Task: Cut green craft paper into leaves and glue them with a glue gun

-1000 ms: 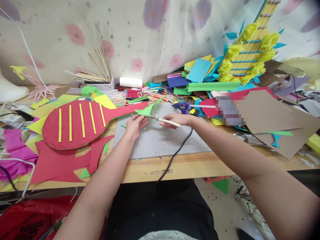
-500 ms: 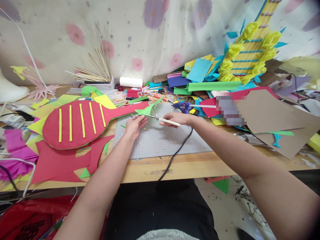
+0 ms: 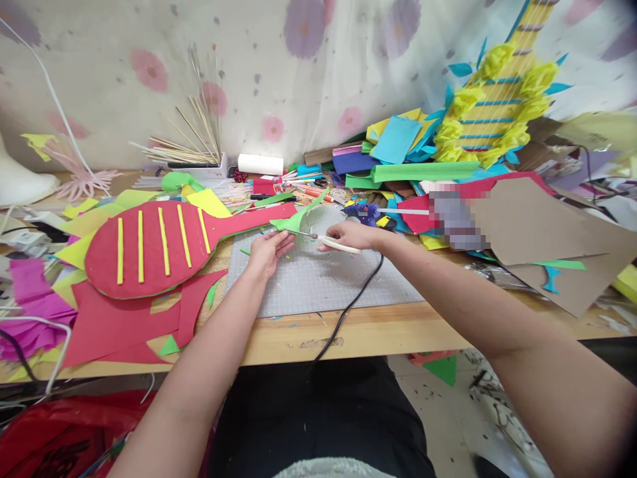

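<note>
My left hand [image 3: 269, 253] pinches a piece of green paper [image 3: 298, 218] near its lower left corner, above the grey cutting mat [image 3: 338, 289]. In my right hand [image 3: 348, 237] is a pair of scissors [image 3: 341, 245] with white handles, its blades pointing left along the lower edge of the green paper. Left of my hands lies a red paddle-shaped cutout [image 3: 149, 292] with several yellow strips across it and a green edge. Its narrow neck reaches behind the green paper.
A purple glue gun [image 3: 365, 212] lies behind my right hand, and a black cord [image 3: 348, 309] crosses the mat. Red scraps [image 3: 112, 332] lie front left, brown card [image 3: 542, 226] at right. A yellow paper guitar [image 3: 490, 119] leans against the curtain.
The scissor handles have drawn slightly closer together, and the upright end of the green paper has shifted a little right. Both hands stay in nearly the same place.
</note>
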A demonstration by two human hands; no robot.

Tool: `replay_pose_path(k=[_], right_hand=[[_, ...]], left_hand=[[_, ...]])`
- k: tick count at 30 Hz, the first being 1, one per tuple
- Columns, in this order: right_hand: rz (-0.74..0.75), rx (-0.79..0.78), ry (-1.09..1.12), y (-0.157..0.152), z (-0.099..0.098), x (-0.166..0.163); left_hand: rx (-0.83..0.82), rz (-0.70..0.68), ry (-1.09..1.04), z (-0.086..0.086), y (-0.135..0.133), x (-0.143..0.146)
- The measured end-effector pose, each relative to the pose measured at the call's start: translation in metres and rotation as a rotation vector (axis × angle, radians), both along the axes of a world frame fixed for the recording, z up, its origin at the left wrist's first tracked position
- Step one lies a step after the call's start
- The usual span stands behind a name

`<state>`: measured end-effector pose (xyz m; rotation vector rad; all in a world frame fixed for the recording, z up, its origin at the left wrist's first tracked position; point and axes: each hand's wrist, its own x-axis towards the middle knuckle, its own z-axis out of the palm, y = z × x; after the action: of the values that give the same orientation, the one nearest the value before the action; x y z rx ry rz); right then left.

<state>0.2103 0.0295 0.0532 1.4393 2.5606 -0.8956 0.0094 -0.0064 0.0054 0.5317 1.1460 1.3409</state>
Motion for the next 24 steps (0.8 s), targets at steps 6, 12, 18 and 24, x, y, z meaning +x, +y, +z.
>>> replay_pose_path(k=[6,12,18,24], right_hand=[[0.001,0.007,-0.004,-0.0013,0.0002,0.0008],[-0.006,0.013,0.011,-0.0002,-0.0018,0.0024],[0.019,-0.02,0.014,0.001,0.0,0.0006],[0.007,-0.003,0.027,0.002,-0.001,-0.0013]], left_hand=[[-0.016,0.001,0.006,0.0034,-0.0015,0.001],[-0.002,0.001,0.002,0.0028,-0.0009,0.0009],[0.006,-0.019,0.015,0.0049,-0.0028,0.0014],[0.008,-0.017,0.01,0.0052,-0.0031,0.0012]])
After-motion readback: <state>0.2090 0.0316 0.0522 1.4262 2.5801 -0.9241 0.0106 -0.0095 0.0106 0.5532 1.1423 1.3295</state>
